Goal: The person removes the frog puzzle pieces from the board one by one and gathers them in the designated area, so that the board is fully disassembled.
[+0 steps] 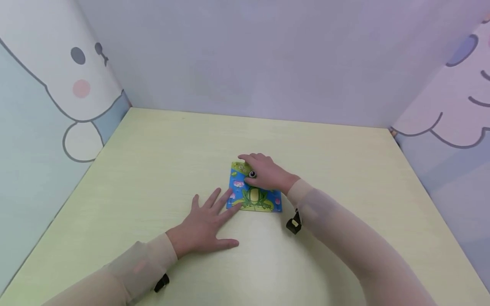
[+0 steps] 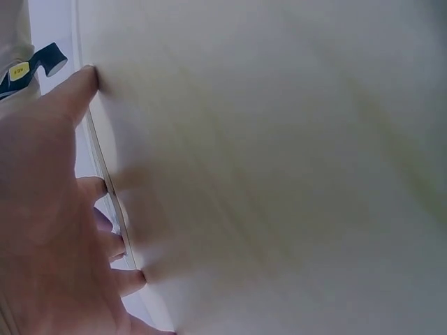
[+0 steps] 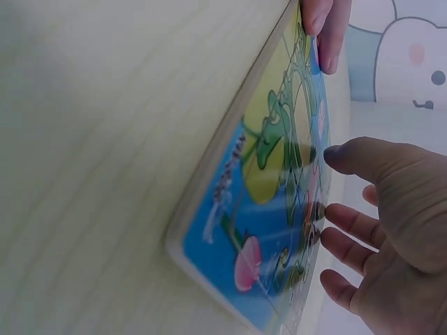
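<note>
A square jigsaw puzzle (image 1: 254, 196) with a green frog on a blue pond lies flat on the table. Over its upper part is my right hand (image 1: 268, 172), thumb and fingers apart, one frog eye showing between them. In the right wrist view, the fingertips of that hand (image 3: 398, 216) come down at the surface of the puzzle (image 3: 216, 244), with the palm raised. My left hand (image 1: 200, 227) is spread out, two fingers resting on the puzzle's lower left edge. Its thumb points right along the tabletop. The left wrist view shows this hand (image 2: 49, 209) from the palm side.
The pale wooden table (image 1: 172, 140) is bordered by a plain back wall (image 1: 245, 59) and side walls with cartoon animal drawings (image 1: 82, 87). A black wrist strap part (image 1: 294, 225) hangs below the right sleeve (image 1: 337, 225).
</note>
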`<state>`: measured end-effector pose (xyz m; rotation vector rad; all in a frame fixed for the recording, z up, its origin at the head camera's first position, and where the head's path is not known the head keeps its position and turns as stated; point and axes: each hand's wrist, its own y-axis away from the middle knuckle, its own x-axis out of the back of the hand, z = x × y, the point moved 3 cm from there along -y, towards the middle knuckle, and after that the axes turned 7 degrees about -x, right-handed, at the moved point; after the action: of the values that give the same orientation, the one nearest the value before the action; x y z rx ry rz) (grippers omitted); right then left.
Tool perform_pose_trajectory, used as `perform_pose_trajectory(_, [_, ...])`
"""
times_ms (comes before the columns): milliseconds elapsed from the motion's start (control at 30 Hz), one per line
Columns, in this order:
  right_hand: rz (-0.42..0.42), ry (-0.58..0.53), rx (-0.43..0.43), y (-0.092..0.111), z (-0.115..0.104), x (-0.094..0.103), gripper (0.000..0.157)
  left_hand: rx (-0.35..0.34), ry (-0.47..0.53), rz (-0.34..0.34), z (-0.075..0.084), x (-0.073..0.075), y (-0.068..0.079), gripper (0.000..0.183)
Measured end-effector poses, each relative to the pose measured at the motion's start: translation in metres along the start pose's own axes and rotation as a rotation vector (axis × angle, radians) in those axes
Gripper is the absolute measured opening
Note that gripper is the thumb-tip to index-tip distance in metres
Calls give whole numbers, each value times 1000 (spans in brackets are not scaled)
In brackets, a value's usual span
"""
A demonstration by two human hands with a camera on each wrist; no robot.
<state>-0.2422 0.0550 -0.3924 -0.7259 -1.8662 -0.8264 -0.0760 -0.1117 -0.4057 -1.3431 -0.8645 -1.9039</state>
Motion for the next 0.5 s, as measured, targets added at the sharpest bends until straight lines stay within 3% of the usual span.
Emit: perform_pose_trajectory(500, [-63,28,-67,-17,-9,-1,78,-4,7,5,-2,1,1,89])
